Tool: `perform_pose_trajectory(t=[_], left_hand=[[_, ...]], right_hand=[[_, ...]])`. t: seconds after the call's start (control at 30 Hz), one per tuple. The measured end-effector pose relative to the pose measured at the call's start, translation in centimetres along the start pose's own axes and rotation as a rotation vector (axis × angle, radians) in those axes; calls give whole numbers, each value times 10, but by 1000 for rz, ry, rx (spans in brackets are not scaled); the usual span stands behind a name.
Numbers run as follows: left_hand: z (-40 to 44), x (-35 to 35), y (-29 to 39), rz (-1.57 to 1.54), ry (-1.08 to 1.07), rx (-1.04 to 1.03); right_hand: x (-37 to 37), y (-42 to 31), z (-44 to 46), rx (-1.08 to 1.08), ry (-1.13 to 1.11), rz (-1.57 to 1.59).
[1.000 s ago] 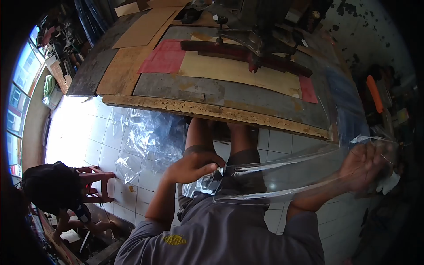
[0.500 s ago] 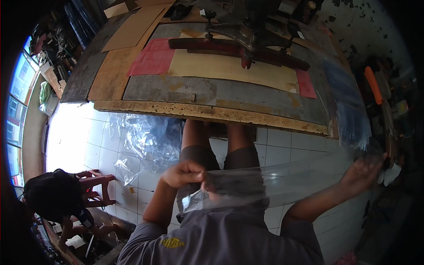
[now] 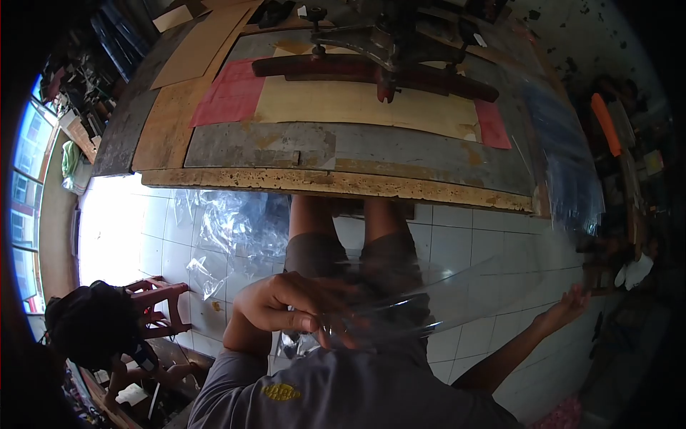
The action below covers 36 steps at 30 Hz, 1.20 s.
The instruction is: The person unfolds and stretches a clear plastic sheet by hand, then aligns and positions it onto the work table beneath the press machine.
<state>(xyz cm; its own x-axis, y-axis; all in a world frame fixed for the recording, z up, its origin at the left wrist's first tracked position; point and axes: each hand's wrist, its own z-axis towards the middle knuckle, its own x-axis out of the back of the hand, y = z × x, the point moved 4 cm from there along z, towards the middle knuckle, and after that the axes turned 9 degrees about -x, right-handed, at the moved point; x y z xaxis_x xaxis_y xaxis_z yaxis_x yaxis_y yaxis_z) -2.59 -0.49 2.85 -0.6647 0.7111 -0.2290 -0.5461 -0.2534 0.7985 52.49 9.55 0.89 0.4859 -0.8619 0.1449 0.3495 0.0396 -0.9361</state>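
1. Closest up is the grey shirt (image 3: 371,390), yellow logo on the chest.
2. Left hand (image 3: 275,304) is just above it, kinda blurry, thumb and fingers pinching the clear film (image 3: 450,289).
3. The film stretches from there across the lap, over the shorts (image 3: 389,264), and fades out toward the right.
4. Right hand (image 3: 564,309) is way out to the side, fingers loosely apart. Too blurry to tell if it's touching the film's far end.
5. Crumpled plastic (image 3: 239,222) lies on the tiles, left of the legs. Further left there's a red stool (image 3: 168,300) next to another person (image 3: 93,322).
6. Ahead is the surface (image 3: 243,146), with a yellow sheet (image 3: 343,105) between two pink pieces (image 3: 225,93).
7. A dark red bar (image 3: 343,68) crosses above the yellow sheet; cardboard (image 3: 204,57) sits back left.
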Motion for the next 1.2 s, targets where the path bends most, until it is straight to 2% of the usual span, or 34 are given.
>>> perform_pose_trajectory(t=[0.07,0.17,0.23,0.27,0.37,0.47,0.63,0.73,0.8,0.9,1.0,1.03,1.13,1.2], left_hand=[[9,-7,-5,-87,58,-26],[23,-14,-15,-98,139,-51],[27,-10,-23,-89,159,-82],[28,-5,-27,-82,231,-84],[28,7,-33,-91,476,-80],[21,16,-38,-40,531,-96],[16,18,-40,-9,512,85],[16,19,-34,-3,491,220],[20,19,-36,36,452,236],[30,26,-34,602,295,139],[35,21,-33,729,293,66],[37,19,-34,798,271,49],[40,16,-31,937,234,23],[41,8,-24,1028,262,16]], right_hand=[[-7,-37,-20,284,81,-171],[-39,-55,-72,517,-445,44],[-70,-81,-133,651,-1095,167],[-77,-86,-160,699,-1194,175],[-94,-104,-210,776,-1342,265],[-107,-84,-227,863,-1321,108],[-117,-80,-221,539,-1373,210],[-114,-74,-204,434,-1352,195],[-113,-73,-191,393,-1385,141],[-115,-66,-181,279,-1416,114],[-119,-55,-172,105,-1457,81],[-121,-56,-169,175,-1548,41],[-126,-55,-171,185,-1640,101],[-125,-52,-172,72,-1735,117]])
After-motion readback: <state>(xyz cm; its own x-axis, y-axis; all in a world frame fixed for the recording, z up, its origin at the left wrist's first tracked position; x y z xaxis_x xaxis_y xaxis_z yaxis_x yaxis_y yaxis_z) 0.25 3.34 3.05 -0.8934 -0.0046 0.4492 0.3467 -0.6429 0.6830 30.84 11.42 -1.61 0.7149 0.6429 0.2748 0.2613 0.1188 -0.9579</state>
